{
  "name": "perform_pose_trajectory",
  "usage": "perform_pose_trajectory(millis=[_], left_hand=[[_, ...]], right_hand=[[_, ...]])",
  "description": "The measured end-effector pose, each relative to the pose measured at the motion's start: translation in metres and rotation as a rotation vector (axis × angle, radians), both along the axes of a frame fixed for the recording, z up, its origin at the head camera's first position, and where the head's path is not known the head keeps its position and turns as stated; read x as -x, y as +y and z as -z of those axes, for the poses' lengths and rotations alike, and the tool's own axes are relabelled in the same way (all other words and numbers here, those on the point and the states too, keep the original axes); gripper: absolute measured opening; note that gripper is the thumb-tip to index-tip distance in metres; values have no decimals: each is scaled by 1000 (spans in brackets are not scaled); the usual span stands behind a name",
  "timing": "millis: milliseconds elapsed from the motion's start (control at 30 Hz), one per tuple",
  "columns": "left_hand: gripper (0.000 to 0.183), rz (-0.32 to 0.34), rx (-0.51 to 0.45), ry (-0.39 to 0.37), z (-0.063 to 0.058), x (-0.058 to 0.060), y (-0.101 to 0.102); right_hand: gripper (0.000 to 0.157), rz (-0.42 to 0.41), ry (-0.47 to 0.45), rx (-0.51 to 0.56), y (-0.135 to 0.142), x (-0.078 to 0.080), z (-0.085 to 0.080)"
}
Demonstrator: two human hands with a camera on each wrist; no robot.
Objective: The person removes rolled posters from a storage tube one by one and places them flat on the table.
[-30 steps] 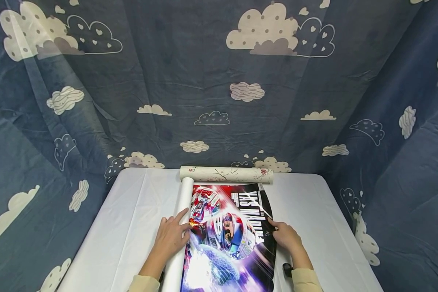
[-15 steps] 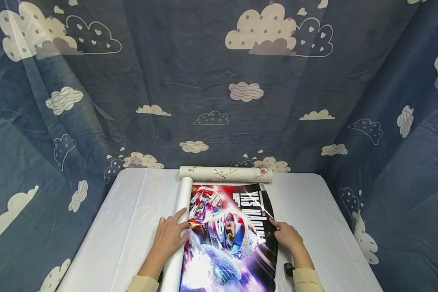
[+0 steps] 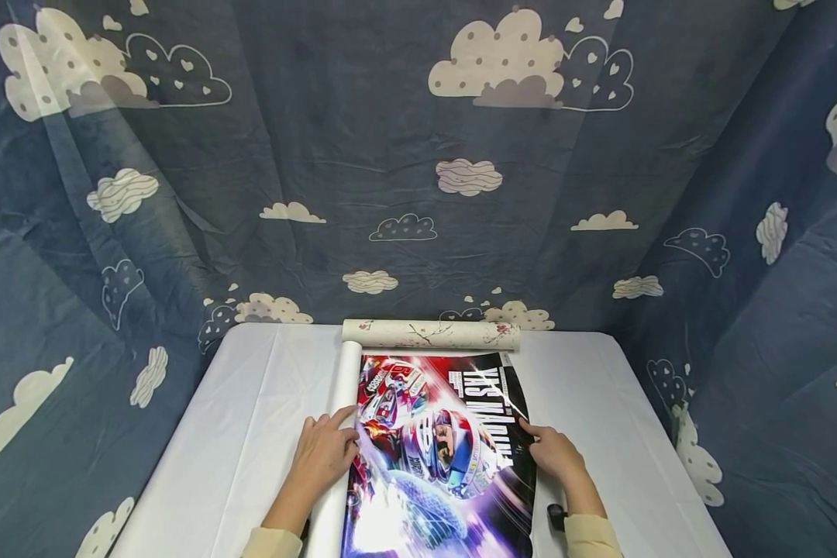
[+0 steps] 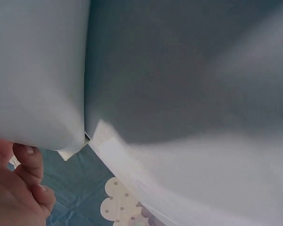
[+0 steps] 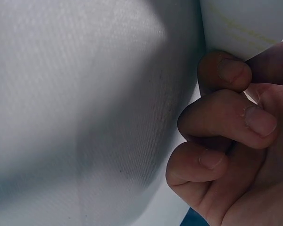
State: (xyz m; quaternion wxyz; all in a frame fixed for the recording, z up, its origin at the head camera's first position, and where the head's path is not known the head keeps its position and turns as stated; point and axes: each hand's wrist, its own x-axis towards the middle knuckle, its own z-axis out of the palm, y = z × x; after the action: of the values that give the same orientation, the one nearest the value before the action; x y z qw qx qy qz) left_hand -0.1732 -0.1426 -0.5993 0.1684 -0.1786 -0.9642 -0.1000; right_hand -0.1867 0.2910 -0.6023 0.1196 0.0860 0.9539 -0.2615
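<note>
A glossy poster (image 3: 425,457) with a helmeted racer and large white lettering lies partly unrolled on the white table. Along its left side runs the still-curled white roll (image 3: 335,473) of the same sheet. My left hand (image 3: 324,453) lies across that roll and holds it, index finger pointing to the poster's inner edge. In the left wrist view, curled fingers (image 4: 30,162) show against the roll's white surface. At the right edge of the sheet, my right hand (image 3: 558,457) pinches the poster; the right wrist view shows its other fingers (image 5: 231,117) folded beside the white underside.
A second roll, cream with a red-blossom branch pattern (image 3: 432,334), lies crosswise at the table's back edge, just beyond the poster's top. A dark blue curtain (image 3: 418,155) with clouds hangs behind and on both sides. White table surface (image 3: 265,403) extends left and right.
The right hand has shifted slightly right with the poster's edge, and the white roll has moved a little left. More of the picture shows between them.
</note>
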Motion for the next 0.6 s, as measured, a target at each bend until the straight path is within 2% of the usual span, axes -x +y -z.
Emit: perform_pose_trajectory(millis=[367,600], left_hand=[[10,-10,-14,-10,2,0,-3],[22,-22,-27,-40,1,-1,-5]], right_hand=[[66,20,-22,2,3,-1,1],[66,11,-9,0,7,-2,2]])
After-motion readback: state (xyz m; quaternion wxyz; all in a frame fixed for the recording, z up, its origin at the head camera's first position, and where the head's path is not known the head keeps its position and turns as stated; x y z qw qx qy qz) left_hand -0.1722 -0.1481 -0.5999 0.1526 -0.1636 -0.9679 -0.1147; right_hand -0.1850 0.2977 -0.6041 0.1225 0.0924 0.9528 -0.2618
